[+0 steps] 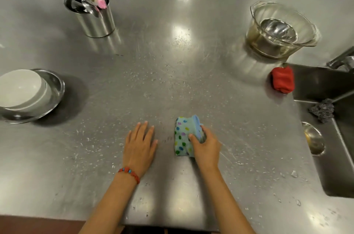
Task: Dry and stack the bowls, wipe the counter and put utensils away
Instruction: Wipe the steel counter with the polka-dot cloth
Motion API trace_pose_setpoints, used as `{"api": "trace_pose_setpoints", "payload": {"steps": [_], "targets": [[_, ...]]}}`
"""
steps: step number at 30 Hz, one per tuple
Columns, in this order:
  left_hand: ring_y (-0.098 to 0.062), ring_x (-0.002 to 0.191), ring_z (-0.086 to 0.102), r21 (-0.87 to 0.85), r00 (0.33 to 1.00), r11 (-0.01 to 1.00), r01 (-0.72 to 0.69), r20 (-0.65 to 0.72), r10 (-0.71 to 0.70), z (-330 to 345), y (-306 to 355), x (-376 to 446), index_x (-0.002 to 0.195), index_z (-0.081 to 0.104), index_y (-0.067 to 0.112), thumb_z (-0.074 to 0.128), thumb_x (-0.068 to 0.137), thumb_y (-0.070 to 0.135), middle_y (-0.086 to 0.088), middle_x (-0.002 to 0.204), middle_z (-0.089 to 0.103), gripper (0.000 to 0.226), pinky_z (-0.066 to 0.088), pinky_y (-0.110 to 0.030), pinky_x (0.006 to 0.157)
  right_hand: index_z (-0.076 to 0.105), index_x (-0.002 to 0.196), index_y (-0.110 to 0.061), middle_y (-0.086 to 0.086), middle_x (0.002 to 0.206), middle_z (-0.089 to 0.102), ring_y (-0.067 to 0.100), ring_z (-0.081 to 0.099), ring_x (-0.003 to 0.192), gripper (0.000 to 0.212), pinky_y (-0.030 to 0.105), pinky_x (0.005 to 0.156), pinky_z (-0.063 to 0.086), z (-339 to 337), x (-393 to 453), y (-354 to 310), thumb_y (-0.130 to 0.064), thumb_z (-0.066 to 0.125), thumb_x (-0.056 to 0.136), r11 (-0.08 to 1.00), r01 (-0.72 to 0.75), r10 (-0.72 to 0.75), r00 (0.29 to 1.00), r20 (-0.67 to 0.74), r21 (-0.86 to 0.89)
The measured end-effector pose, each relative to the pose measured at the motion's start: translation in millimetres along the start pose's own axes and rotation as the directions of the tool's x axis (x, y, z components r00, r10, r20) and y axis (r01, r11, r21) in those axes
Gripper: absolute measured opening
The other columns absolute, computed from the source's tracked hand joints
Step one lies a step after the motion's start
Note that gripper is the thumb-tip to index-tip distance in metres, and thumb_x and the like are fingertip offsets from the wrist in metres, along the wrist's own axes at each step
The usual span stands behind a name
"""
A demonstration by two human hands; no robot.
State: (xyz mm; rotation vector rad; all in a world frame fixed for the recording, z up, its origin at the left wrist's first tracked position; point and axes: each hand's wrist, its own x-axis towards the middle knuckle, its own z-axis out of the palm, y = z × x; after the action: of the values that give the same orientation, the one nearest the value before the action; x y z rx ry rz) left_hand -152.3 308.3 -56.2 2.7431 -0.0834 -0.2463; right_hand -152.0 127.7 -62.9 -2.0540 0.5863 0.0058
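My right hand [206,147] grips a folded light-blue cloth with coloured dots [182,138] and holds it down on the wet steel counter [172,72]. My left hand [140,143] lies flat on the counter just left of the cloth, fingers straight. A white bowl [21,88] sits inside a steel bowl [55,88] at the left edge. Stacked glass bowls [281,28] stand at the back right. A steel holder [95,21] with several utensils stands at the back left.
Water drops are scattered over the middle of the counter. A red cloth [283,82] lies at the corner of the sink [329,157] on the right. A steel scourer [322,110] and a small metal dish [314,139] rest on the sink's rim. A tap [341,59] is at far right.
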Motion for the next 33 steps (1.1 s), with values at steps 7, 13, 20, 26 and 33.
{"api": "trace_pose_setpoints", "payload": {"steps": [7,13,20,26,33], "targets": [[-0.042,0.107,0.059,0.07,0.998,0.997,0.017,0.065,-0.022,3.5,-12.8,-0.1,0.11,0.064,0.001,0.001,0.095,0.045,-0.023,0.117,0.062,0.079,0.047,-0.058,0.083,0.041,0.136,-0.017,0.009,0.146,0.039,0.032,0.028,0.138,0.046,0.047,0.112,0.016,28.2,3.8,5.7,-0.031,0.048,0.094,0.662,0.523,-0.477,0.847,0.236,-0.537],[-0.042,0.108,0.058,0.126,0.998,0.992,0.016,0.058,-0.023,9.5,-14.1,1.5,0.113,0.063,0.002,0.032,0.083,0.034,-0.022,0.119,0.062,0.053,0.046,-0.058,0.085,0.028,0.143,-0.018,0.006,0.149,0.032,0.027,0.016,0.142,0.046,0.042,0.116,0.007,40.1,74.3,-10.6,-0.032,0.031,0.099,0.628,0.466,-0.4,0.88,0.256,-0.623],[-0.043,0.116,0.052,0.095,0.997,0.995,-0.003,-0.075,0.01,15.3,-1.9,6.8,0.118,0.058,0.002,0.06,0.083,0.024,-0.023,0.126,0.056,0.041,0.043,-0.06,0.092,0.031,0.141,-0.017,0.006,0.148,0.034,0.027,0.021,0.14,0.044,0.04,0.118,0.004,27.7,74.2,-7.5,-0.029,0.032,0.099,0.634,0.513,-0.435,0.855,0.282,-0.579],[-0.043,0.112,0.055,0.084,0.999,0.996,-0.032,-0.036,0.036,20.2,20.3,19.7,0.114,0.062,0.001,0.043,0.083,0.031,-0.023,0.122,0.059,0.047,0.044,-0.06,0.088,0.044,0.135,-0.018,0.009,0.139,0.048,0.03,0.04,0.131,0.042,0.044,0.113,0.025,-9.3,66.9,21.8,-0.032,0.036,0.097,0.58,0.61,-0.503,0.789,0.352,-0.54],[-0.042,0.123,0.045,0.09,0.999,0.996,-0.013,-0.043,0.017,30.4,20.3,21.1,0.124,0.054,0.004,0.068,0.081,0.017,-0.022,0.133,0.05,0.047,0.034,-0.059,0.101,0.033,0.141,-0.017,0.007,0.145,0.037,0.026,0.025,0.138,0.043,0.04,0.117,0.008,-16.8,148.4,0.4,-0.028,0.031,0.099,0.699,0.377,-0.377,0.916,0.135,-0.607]]}}
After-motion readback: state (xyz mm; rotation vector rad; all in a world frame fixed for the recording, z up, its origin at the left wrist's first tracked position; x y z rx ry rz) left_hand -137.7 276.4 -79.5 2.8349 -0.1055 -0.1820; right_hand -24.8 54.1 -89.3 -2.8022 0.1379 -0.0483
